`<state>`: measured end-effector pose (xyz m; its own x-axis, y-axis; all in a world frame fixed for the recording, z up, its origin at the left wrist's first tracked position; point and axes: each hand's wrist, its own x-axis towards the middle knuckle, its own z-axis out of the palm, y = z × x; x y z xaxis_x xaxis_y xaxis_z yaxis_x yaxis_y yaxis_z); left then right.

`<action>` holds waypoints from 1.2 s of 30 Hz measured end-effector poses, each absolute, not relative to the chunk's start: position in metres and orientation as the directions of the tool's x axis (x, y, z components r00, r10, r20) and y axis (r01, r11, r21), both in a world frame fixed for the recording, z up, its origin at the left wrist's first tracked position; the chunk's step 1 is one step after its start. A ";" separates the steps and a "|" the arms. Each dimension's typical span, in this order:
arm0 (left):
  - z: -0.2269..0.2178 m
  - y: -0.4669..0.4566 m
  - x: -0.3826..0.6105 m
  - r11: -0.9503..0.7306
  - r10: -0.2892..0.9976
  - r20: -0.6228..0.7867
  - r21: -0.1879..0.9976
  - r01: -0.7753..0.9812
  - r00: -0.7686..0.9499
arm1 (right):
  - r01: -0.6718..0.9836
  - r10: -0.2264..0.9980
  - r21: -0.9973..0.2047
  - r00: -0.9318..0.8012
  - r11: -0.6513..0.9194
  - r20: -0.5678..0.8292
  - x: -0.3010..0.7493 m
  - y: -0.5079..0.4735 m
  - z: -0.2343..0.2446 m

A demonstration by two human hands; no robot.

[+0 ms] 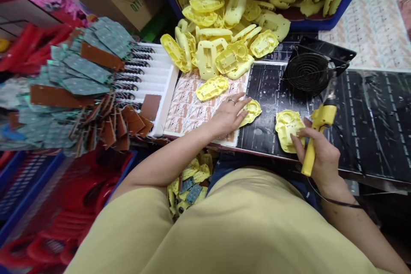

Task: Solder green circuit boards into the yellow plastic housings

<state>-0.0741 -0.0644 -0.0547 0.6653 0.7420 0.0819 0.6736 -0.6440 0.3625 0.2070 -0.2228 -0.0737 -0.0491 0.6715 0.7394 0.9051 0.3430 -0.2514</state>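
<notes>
Now, yellow shell (254, 111) partly under spread left hand (227, 114); second shell (287, 127) touched by right hand (322, 153) gripping yellow tool (325, 115).

A plain, pale yellow shirt (250, 222) is worn, its creased front spread across the bottom centre of the frame, its left sleeve (141, 209) cut short. A slim ring (231, 101) is worn on the left hand (227, 114); a narrow dark band (345, 202) is fastened near the right wrist (330, 185).
</notes>
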 end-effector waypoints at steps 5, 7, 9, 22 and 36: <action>-0.059 -0.089 -0.045 -0.705 0.683 0.044 0.301 0.642 0.729 | 0.917 0.669 -0.117 -0.186 0.380 0.720 0.217 -0.219 -0.066; -0.054 -0.095 -0.031 -0.718 0.665 0.023 0.298 0.630 0.747 | 0.898 0.674 -0.075 -0.268 0.434 0.688 0.220 -0.211 -0.067; -0.046 -0.091 -0.027 -0.722 0.658 0.009 0.291 0.628 0.753 | 0.882 0.661 -0.039 -0.322 0.470 0.678 0.219 -0.205 -0.071; -0.017 -0.079 -0.050 -0.448 0.835 -0.308 0.102 0.888 0.457 | 0.941 0.665 0.097 -0.300 0.325 0.684 0.189 -0.197 -0.075; -0.017 -0.075 -0.048 -0.622 0.760 -0.134 0.135 0.771 0.636 | 0.895 0.624 0.015 -0.323 0.445 0.712 0.195 -0.201 -0.076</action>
<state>-0.0475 -0.0751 -0.0169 0.6360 0.7599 -0.1341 0.7714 -0.6218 0.1354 0.1954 -0.2010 -0.0761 -0.3227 0.6239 0.7117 0.8952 0.4454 0.0155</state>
